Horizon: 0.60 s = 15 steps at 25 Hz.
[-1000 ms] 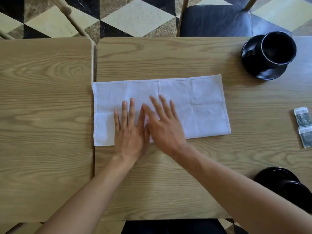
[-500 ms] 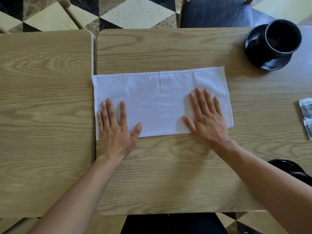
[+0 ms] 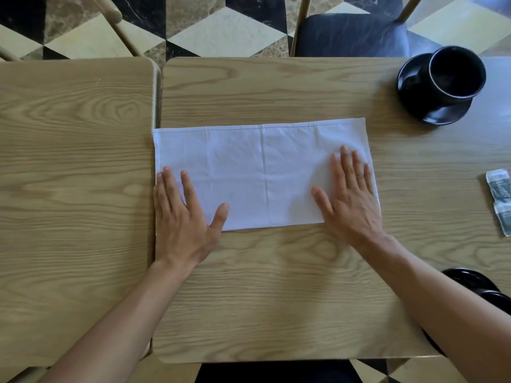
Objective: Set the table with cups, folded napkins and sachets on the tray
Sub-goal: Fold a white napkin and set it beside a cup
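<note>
A white cloth napkin (image 3: 260, 172), folded into a long rectangle, lies flat on the middle wooden table (image 3: 276, 286). My left hand (image 3: 182, 217) presses its near left corner with straight, spread fingers. My right hand (image 3: 349, 199) lies flat on its right end. A black cup (image 3: 456, 74) stands on a black saucer (image 3: 414, 103) at the far right. Two grey sachets (image 3: 500, 203) lie at the right edge. A second black cup and saucer (image 3: 478, 286) show partly behind my right forearm.
A second wooden table (image 3: 74, 189) adjoins on the left with a narrow gap between them. A dark-seated chair (image 3: 348, 34) stands beyond the far edge, and wooden chair legs (image 3: 121, 29) show at the far left over a patterned tile floor.
Both hands have slid apart along the napkin from its middle, the left to its left end, the right to its right end. The napkin stays in place.
</note>
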Motion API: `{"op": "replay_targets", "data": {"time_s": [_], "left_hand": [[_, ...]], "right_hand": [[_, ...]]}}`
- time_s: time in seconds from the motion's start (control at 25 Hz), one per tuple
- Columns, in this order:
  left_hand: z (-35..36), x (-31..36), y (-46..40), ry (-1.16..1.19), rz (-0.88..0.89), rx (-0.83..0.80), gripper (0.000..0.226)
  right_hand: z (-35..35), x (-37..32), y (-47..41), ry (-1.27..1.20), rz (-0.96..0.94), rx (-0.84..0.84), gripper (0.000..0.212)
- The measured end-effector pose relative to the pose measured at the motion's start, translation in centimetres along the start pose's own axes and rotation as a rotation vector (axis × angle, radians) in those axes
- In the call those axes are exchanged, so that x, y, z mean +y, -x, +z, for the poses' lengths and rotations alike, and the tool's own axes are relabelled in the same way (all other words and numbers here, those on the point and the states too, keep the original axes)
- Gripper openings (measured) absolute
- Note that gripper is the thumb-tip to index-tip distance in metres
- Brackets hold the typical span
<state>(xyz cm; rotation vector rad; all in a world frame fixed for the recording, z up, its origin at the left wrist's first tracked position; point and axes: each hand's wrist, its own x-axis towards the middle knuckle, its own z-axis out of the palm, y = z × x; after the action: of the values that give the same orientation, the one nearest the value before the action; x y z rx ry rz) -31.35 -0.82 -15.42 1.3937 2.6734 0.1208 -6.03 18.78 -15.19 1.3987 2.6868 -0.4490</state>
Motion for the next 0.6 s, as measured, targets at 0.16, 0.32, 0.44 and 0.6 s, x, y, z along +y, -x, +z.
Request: {"op": "replay_targets", "data": {"time_s": [0.16,0.32,0.44,0.6], "left_hand": [[-0.3,5.3,-4.4,0.039,0.163,0.054,0.074],[1.2,6.6,-8.0,-0.026,0.164,-0.041,0.060],[1.9,2.6,-8.2,-0.060,0.135,0.012,0.066],[1.6,-2.6,-8.3,-0.067,0.108,0.042,0.071]], "right_hand": [[0.9,-7.5,-3.5,-0.086,-0.215,0.029,0.072],[1.7,-8.7,-7.1,0.004,-0.270,0.010,0.063],[1.5,-3.7,-7.4,0.067,-0.275,0.051,0.069],[0.1,2.7,-7.5,0.105,-0.141,0.057,0.078]]}}
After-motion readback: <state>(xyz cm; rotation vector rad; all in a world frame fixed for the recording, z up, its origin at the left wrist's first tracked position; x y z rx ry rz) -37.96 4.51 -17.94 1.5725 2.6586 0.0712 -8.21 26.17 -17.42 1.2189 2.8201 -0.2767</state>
